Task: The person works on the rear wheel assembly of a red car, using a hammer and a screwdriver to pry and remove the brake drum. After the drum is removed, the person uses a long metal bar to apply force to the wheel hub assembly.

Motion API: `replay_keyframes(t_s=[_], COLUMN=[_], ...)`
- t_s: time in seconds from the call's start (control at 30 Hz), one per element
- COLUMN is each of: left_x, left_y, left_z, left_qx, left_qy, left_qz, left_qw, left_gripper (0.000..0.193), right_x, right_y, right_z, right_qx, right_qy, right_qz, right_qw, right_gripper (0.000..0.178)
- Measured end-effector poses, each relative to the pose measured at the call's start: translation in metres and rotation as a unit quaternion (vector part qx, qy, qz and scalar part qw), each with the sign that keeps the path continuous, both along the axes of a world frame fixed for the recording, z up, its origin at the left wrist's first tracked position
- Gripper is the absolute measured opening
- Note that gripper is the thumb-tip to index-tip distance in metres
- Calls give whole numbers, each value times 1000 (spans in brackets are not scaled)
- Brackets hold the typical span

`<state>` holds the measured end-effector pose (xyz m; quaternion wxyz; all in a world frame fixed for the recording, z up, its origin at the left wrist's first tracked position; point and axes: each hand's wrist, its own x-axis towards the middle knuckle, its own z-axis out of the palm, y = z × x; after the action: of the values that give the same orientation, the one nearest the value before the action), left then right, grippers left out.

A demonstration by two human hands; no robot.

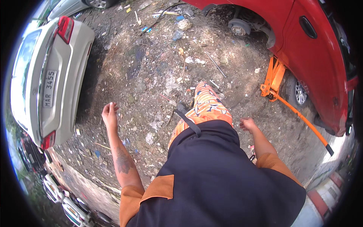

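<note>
My left hand (110, 115) hangs over the dirt beside the white car, its fingers loosely bent with nothing visible in them. On the other side of my body, my right hand (247, 124) hangs with fingers partly spread and holds nothing I can see. Nearest to it is an orange floor jack (278, 75), standing against the lower side of a red car (306, 49). The jack's long orange handle (302, 118) slants toward the lower right and ends in a black grip. At the red car's far wheel arch, a bare brake disc (239, 27) shows without a wheel.
A white car (64, 72) stands on the left, its rear toward me. A metal bar (216, 64) lies on the rough ground ahead, among stones and litter. The red car's other wheel (300, 92) is beside the jack. Parked vehicles (70, 206) show at lower left.
</note>
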<state>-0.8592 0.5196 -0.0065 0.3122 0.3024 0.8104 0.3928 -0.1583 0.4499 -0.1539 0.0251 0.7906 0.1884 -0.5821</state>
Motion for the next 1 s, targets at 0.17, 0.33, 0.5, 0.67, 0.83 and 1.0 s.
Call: replay_keyframes(t_s=[0.17, 0.33, 0.5, 0.67, 0.83, 1.0], left_x=[68, 148, 181, 240, 273, 330], left_y=[257, 336, 342, 473, 544, 598], left_z=[68, -61, -165, -66, -59, -79], left_qx=[67, -337, -305, -431, -597, -654], left_qy=[28, -18, 276, 182, 71, 77], left_qz=[-222, -522, -653, -783, -782, -753], left_qw=[972, 783, 636, 410, 162, -1], left_gripper=[26, 38, 57, 38, 26, 24], right_x=[-69, -137, -191, -211, -241, -313], right_y=[7, 155, 247, 256, 244, 266], right_z=[-5, 7, 12, 32, 99, 68], right_qx=[27, 254, 219, 187, 260, 253], right_qy=[34, -25, -30, 160, 293, 365], right_qz=[-127, 20, 113, 64, -112, -247], right_qw=[991, 967, 969, 967, 913, 861], right_gripper=[37, 52, 54, 39, 38, 41])
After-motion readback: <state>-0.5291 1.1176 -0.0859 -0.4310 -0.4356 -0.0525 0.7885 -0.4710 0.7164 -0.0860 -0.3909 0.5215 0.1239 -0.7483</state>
